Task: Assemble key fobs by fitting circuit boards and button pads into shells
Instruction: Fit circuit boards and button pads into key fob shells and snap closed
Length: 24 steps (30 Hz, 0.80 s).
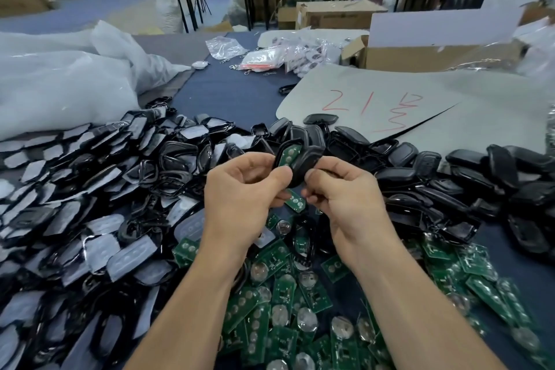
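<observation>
In the head view, the left hand point(240, 189) pinches a black plastic shell half point(278, 159) between thumb and curled fingers. A green rectangular circuit board point(290, 155) already sits in its hollow. The right hand point(348, 195) grips a black plastic cover half point(306, 167) with its thumb tip and bent fingers.

The two halves meet between the thumbs, raised over the dark blue table point(228, 93). The cover overlaps the right edge of the loaded shell and tilts over it, not yet closed flat. Both pieces have their long axes pointing away from the person and leaning slightly right, so they are nearly parallel. The cover lies up and left of the right hand, which is the nearer hand to it. Closing it looks to depend on swinging it leftward onto the board.

In the hands there are two shell pieces and one seated board. A second green circuit board point(295, 203) peeks out just below the fingers, and it is unclear which hand holds it.

On the table are three heaps, each too many to count:
- black frames with translucent white button pads point(90, 219) on the left
- loose green boards with round metal cells point(285, 294) near the person
- glossy black shells point(450, 177) on the right, partly on a grey sheet with red marks point(390, 93)
</observation>
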Each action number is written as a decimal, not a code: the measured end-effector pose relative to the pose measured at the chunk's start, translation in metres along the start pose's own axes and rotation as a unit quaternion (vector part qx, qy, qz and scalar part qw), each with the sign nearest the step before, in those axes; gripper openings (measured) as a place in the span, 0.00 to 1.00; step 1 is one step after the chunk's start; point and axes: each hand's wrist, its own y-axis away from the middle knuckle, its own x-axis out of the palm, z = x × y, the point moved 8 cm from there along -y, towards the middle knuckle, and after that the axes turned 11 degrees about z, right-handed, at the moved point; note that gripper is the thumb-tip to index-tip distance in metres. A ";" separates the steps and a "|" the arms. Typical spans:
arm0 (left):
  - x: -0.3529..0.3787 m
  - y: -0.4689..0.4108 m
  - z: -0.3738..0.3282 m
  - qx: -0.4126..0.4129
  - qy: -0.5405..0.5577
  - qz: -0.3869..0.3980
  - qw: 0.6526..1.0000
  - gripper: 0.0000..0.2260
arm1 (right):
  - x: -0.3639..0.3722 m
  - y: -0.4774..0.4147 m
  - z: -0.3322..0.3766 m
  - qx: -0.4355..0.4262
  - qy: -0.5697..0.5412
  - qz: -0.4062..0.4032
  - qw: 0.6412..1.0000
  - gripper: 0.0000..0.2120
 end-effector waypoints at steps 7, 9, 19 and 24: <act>0.009 0.001 -0.008 0.026 -0.010 0.044 0.999 0.11 | -0.006 0.012 0.024 -0.118 0.230 -0.098 0.961 0.21; 0.008 0.000 -0.005 0.019 -0.008 0.045 0.999 0.09 | 0.005 0.017 0.035 -0.163 0.331 -0.071 0.927 0.27; -0.001 -0.003 -0.003 -0.013 0.053 0.013 0.998 0.14 | -0.007 0.003 0.014 -0.040 0.106 -0.014 0.993 0.17; 0.003 -0.002 -0.001 -0.042 0.115 0.051 0.991 0.16 | -0.005 0.000 0.005 0.000 -0.010 0.014 1.000 0.16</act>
